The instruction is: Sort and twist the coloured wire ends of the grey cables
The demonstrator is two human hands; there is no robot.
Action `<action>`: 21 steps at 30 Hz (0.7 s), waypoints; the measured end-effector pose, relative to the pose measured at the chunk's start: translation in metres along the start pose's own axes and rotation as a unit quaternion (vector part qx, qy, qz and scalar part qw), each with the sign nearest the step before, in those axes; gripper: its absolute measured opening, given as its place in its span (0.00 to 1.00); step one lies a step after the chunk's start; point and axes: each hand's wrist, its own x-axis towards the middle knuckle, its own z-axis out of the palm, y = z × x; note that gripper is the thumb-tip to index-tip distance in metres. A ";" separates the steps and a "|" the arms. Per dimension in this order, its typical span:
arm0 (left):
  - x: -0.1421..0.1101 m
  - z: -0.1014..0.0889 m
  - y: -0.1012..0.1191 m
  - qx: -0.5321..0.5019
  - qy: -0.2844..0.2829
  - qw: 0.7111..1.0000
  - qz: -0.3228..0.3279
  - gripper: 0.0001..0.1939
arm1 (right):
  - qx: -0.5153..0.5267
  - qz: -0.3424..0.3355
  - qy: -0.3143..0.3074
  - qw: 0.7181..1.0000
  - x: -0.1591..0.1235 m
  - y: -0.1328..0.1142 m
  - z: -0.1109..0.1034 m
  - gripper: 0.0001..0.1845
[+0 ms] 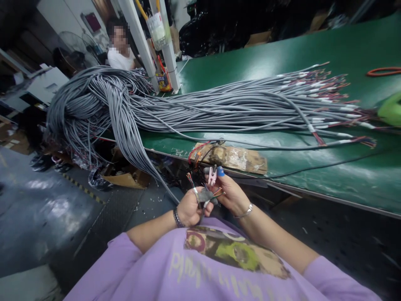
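My left hand is closed around a grey cable, close to its stripped end. Thin coloured wires fan out above its fingers, and more coloured wires point toward my other hand. Grey covers wrap some of the fingertips. My right hand, with a blue cover on one fingertip, pinches a small pink clip-like piece just above the wires. Both hands are close together in front of my body, below the bench edge. Fingers partly hide the cable end.
A large bundle of grey cables lies along the green bench and hangs over its left end. Taped cardboard sits at the front edge. White posts stand behind; a person is at the back left.
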 end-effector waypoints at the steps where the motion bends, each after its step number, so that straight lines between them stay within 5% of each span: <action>1: 0.000 0.000 0.000 0.001 0.000 1.000 -0.001 0.21 | 0.007 0.006 0.002 1.000 0.000 0.000 0.001 0.18; 14: -0.011 0.003 0.002 0.013 0.018 1.000 0.011 0.26 | 0.046 0.064 -0.022 0.997 -0.010 -0.002 0.000 0.23; 21: -0.013 0.004 -0.003 0.013 0.044 0.996 0.073 0.27 | -0.004 0.011 -0.014 1.000 -0.010 -0.004 0.000 0.21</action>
